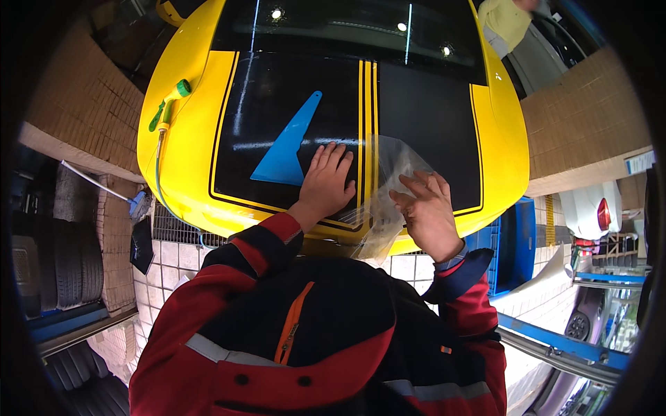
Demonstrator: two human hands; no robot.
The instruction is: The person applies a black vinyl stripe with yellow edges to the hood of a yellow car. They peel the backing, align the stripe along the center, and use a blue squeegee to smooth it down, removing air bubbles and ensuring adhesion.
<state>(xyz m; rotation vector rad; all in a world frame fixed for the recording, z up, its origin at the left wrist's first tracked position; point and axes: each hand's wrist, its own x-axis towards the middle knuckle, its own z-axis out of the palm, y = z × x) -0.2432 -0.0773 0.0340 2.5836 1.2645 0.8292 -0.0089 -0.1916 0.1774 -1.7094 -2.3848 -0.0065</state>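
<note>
Carrier: yellow car hood [187, 118] with black centre panel and yellow stripes. Blue triangular squeegee [290, 142] lies flat on the black panel. Green spray nozzle [166, 105] with hose sits left of squeegee. Clear film sheet [388, 173] lies right of squeegee, partly lifted.

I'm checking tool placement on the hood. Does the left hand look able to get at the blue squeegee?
Probably yes: the left hand lies flat on the hood right beside the blue squeegee, with nothing between them.

The left hand [326, 184] lies flat on the yellow car hood [187, 139] while the right hand [427, 211] pinches clear film [388, 173] beside a blue scraper [288, 145].
</note>
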